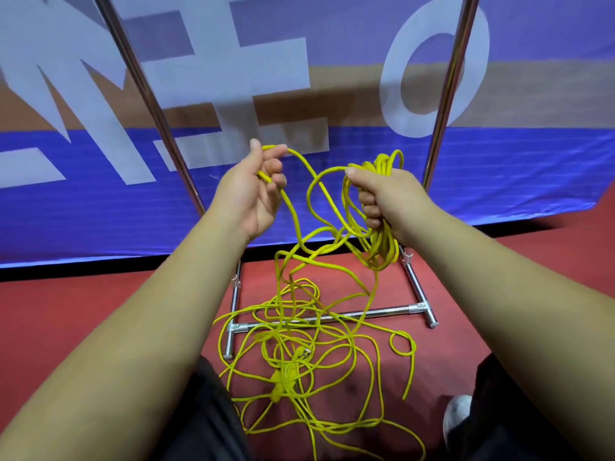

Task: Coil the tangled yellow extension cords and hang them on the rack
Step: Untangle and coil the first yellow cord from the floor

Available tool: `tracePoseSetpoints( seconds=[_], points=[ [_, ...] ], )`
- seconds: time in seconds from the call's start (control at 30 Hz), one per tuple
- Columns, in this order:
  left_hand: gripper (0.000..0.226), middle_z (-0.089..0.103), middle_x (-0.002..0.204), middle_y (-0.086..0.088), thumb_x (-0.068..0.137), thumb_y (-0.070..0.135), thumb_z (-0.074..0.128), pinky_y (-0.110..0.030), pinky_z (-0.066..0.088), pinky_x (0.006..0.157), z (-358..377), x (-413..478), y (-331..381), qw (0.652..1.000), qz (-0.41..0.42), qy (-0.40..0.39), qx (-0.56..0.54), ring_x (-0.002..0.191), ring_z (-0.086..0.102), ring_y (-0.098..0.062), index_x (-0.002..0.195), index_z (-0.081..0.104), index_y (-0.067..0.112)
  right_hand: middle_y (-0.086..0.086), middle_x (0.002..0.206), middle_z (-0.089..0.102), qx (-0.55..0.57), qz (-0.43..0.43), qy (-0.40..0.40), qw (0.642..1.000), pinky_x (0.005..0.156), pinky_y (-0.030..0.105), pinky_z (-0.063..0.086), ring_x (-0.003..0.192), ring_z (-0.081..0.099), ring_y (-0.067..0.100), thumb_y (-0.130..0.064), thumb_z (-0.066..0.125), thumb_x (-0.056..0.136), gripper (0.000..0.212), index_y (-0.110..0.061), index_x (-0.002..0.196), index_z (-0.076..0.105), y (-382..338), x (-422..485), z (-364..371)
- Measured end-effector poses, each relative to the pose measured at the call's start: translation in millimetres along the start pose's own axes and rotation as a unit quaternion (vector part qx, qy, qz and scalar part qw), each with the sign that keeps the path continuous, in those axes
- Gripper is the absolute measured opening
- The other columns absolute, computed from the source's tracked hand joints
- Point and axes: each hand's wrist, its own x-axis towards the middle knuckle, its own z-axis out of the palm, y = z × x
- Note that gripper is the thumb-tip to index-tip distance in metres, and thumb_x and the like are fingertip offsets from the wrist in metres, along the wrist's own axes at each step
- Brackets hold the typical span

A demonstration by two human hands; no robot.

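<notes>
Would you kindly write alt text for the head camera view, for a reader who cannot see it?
The right hand grips a partly wound coil of yellow extension cord while the left hand holds a single strand leading into it. More cord lies tangled on the red floor across the metal rack's base, before a blue banner.

The cord tangle [293, 354] lay on the floor [66, 294] across the rack [382, 312] base, a banner [100, 194] behind. The coil [384, 247] hung in the right hand [386, 197], seemingly above the base's right side.
</notes>
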Motion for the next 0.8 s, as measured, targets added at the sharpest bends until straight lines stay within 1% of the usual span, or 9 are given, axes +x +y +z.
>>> tracePoseSetpoints(
  seconds=[0.1,0.2,0.27,0.33,0.37,0.43,0.53,0.67,0.8],
  points=[
    [0.046,0.053,0.069,0.007,0.108,0.044,0.046,-0.010,0.034,0.033,-3,1,-2,0.992,-0.048,-0.020,-0.112,0.047,0.050,0.000,0.122,0.065,0.004,0.004,0.061,0.052,-0.064,-0.019,-0.016,0.998,0.047,0.028,0.033,0.046,0.035,0.018,-0.039,0.076,0.095,0.035,-0.016,0.076,0.059,12,0,4],
    [0.045,0.055,0.067,0.000,0.109,0.039,0.047,-0.012,0.034,0.033,3,2,-9,0.977,-0.062,-0.020,-0.202,0.050,0.054,-0.002,0.121,0.059,-0.003,0.012,0.086,0.079,-0.108,-0.020,-0.061,0.992,0.050,0.031,0.040,0.049,0.041,0.020,-0.042,0.076,0.095,0.031,-0.011,0.089,0.074,28,-5,13],
    [0.043,0.055,0.069,-0.004,0.110,0.036,0.047,-0.012,0.035,0.034,9,0,-11,0.969,-0.062,-0.022,-0.238,0.049,0.056,-0.005,0.111,0.058,-0.005,0.021,0.080,0.073,-0.120,0.000,-0.092,0.989,0.051,0.031,0.040,0.049,0.043,0.021,-0.045,0.078,0.093,0.034,-0.011,0.095,0.080,38,-9,22],
    [0.037,0.059,0.076,-0.009,0.110,0.032,0.048,-0.013,0.038,0.035,10,2,-12,0.959,-0.055,-0.015,-0.279,0.048,0.059,-0.009,0.107,0.056,-0.004,0.026,0.070,0.058,-0.108,0.026,-0.121,0.986,0.051,0.031,0.038,0.048,0.041,0.022,-0.043,0.083,0.088,0.041,-0.004,0.096,0.076,46,-11,29],
    [0.035,0.061,0.078,-0.011,0.109,0.031,0.048,-0.015,0.041,0.036,9,2,-12,0.953,-0.051,-0.008,-0.298,0.049,0.061,-0.012,0.109,0.054,-0.004,0.027,0.076,0.058,-0.095,0.036,-0.136,0.985,0.052,0.030,0.037,0.048,0.040,0.021,-0.039,0.085,0.086,0.040,-0.002,0.096,0.073,50,-11,32],
    [0.032,0.066,0.076,-0.017,0.110,0.028,0.048,-0.017,0.048,0.041,4,4,-11,0.946,-0.035,0.012,-0.323,0.053,0.065,-0.018,0.114,0.049,-0.003,0.029,0.091,0.069,-0.064,0.045,-0.165,0.983,0.053,0.029,0.035,0.047,0.039,0.016,-0.025,0.080,0.091,0.021,-0.006,0.095,0.073,50,-14,38],
    [0.027,0.068,0.081,-0.022,0.110,0.023,0.048,-0.022,0.055,0.047,-8,10,-8,0.943,-0.011,0.050,-0.328,0.062,0.068,-0.023,0.117,0.047,-0.003,0.020,0.110,0.078,-0.034,0.057,-0.188,0.980,0.052,0.027,0.034,0.049,0.038,0.013,-0.017,0.075,0.096,0.014,-0.006,0.103,0.072,45,-18,43],
    [0.027,0.060,0.107,-0.027,0.110,0.020,0.049,-0.029,0.060,0.056,-21,17,-9,0.959,-0.010,0.046,-0.279,0.079,0.071,-0.029,0.126,0.044,-0.002,0.013,0.096,0.074,-0.048,0.059,-0.179,0.981,0.049,0.026,0.033,0.048,0.035,0.013,-0.020,0.078,0.094,0.017,-0.011,0.103,0.067,45,-18,48],
    [0.020,0.062,0.125,-0.028,0.106,0.012,0.053,-0.046,0.064,0.083,-30,19,-11,0.986,-0.067,0.009,-0.153,0.113,0.070,-0.041,0.117,0.053,-0.006,0.016,0.091,0.066,-0.036,0.072,-0.108,0.991,0.046,0.025,0.030,0.043,0.031,0.012,-0.015,0.072,0.094,0.011,-0.011,0.098,0.063,47,-12,51]
  ],
)
